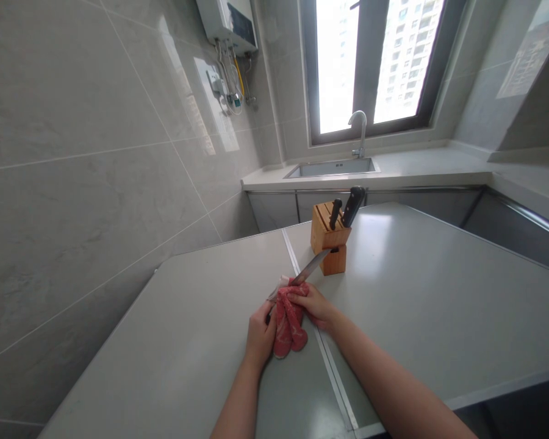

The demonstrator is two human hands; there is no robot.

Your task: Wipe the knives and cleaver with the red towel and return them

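A kitchen knife [312,267] points away from me over the table, its blade tip in front of the wooden knife block [334,261]. My left hand [260,334] is closed around its dark handle, most of which the fingers hide. In my right hand [315,305] is a red patterned cloth [290,323], pinched around the blade near the handle, with its folds hanging down. Part of the blade is covered by the cloth. Two black-handled tools, one small [335,213] and one large [353,206], stand in the block's slots.
The block stands on a pale table [201,323] with a light seam strip [333,372] across it. Behind are a counter with a sink [332,168], a faucet [359,131] and a window. A tiled wall [96,201] runs along the left, with a water heater [231,24] above.
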